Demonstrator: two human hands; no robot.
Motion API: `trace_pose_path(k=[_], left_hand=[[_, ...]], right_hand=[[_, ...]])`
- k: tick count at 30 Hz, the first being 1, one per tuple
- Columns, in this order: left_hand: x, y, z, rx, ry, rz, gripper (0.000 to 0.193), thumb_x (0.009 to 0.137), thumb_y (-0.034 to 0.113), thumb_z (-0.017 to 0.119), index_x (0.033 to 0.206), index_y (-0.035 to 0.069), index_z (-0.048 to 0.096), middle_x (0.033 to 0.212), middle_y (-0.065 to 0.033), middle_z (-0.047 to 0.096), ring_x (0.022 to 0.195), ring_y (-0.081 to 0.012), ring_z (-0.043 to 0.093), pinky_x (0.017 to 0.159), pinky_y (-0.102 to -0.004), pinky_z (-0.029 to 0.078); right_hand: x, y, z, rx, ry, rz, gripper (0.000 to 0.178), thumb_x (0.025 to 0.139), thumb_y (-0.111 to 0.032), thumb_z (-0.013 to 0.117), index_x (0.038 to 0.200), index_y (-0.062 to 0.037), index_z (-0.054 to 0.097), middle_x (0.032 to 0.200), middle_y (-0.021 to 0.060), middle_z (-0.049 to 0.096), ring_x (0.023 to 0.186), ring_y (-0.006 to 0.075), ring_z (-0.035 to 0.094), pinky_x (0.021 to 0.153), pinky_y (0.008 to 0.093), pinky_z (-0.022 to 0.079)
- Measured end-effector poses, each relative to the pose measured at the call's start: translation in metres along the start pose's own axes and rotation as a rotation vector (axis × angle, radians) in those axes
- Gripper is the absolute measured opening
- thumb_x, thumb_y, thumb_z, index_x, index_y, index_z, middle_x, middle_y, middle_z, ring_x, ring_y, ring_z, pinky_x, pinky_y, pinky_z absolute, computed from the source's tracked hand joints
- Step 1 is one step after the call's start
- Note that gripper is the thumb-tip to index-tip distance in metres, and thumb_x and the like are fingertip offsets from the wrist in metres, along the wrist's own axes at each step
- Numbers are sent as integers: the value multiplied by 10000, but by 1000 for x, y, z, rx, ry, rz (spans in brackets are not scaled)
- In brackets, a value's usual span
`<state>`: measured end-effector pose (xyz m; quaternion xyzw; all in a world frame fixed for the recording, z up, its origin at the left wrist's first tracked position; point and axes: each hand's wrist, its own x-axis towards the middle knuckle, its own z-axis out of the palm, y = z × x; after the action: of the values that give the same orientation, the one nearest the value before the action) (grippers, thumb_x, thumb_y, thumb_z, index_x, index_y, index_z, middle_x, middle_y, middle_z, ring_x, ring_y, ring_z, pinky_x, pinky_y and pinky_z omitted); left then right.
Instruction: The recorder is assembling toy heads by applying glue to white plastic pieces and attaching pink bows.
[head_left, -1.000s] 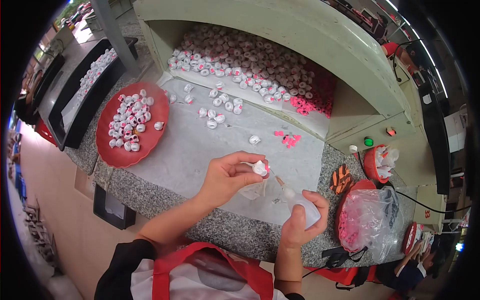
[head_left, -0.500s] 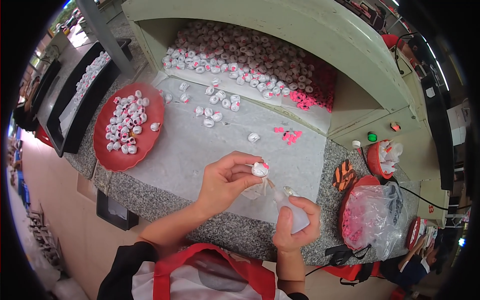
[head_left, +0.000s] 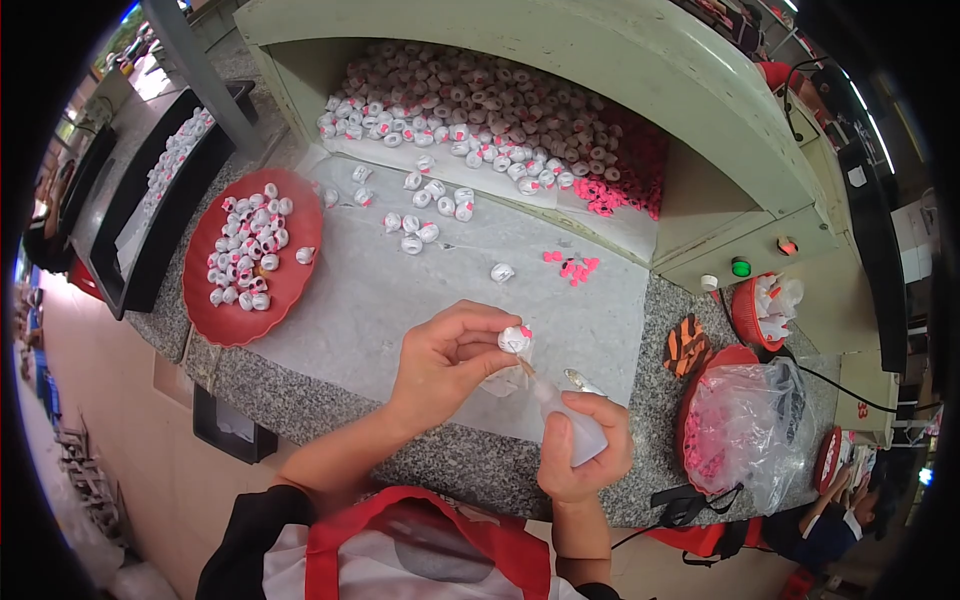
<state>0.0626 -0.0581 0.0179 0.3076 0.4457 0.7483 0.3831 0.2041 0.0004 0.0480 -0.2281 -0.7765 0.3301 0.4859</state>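
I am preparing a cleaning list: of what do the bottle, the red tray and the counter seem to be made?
Bottle: probably soft plastic, smooth; it looks milky, translucent.
Red tray: likely plastic, smooth, evenly coloured with wavy rim.
Counter: granite or imitation, apparently smooth, given its grey speckles.

A single fisheye view looks from head height, steeply down, quite near the bare hands (head_left: pixel 430 365) and speckled grey stone bench (head_left: pixel 480 462).
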Motion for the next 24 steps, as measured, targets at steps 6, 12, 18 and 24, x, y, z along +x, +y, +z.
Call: trace_pose_path(k=[6, 12, 18, 24], left_hand=[[2, 5, -2, 74, 12, -4, 296, 719, -157, 535, 1004, -78, 525, 1048, -151, 514, 935, -208, 558, 804, -286, 490], [3, 8, 0, 7, -5, -128, 295, 719, -151, 539, 1004, -79, 523, 1038, -157, 532, 939, -210, 560, 804, -287, 486], [4, 9, -2, -16, -10, -218, 292, 722, -126, 551, 1006, -67, 522, 1001, -155, 575, 891, -201, 588, 784, -274, 488], [6, 8, -5, -38, 2, -232, 318, 706, -102, 580, 1014, -56, 519, 995, -156, 586, 878, -192, 596, 764, -272, 488]], right_hand=[[-1, -4, -3, -21, -18, 66, 152, 716, -98, 584, 822, 9, 558, 738, 88, 586, 621, 142, 554, 573, 234, 437], [2, 3, -5, -47, -26, -27, 202, 668, -11, 602, 853, 28, 530, 707, 115, 605, 544, 187, 590, 486, 250, 460], [0, 2, -4, -24, -34, -74, 211, 671, -15, 603, 862, 30, 525, 709, 116, 603, 545, 192, 589, 487, 260, 462], [2, 2, -7, -31, -37, -52, 217, 671, -15, 603, 864, 38, 519, 715, 121, 601, 554, 205, 596, 502, 264, 471]])
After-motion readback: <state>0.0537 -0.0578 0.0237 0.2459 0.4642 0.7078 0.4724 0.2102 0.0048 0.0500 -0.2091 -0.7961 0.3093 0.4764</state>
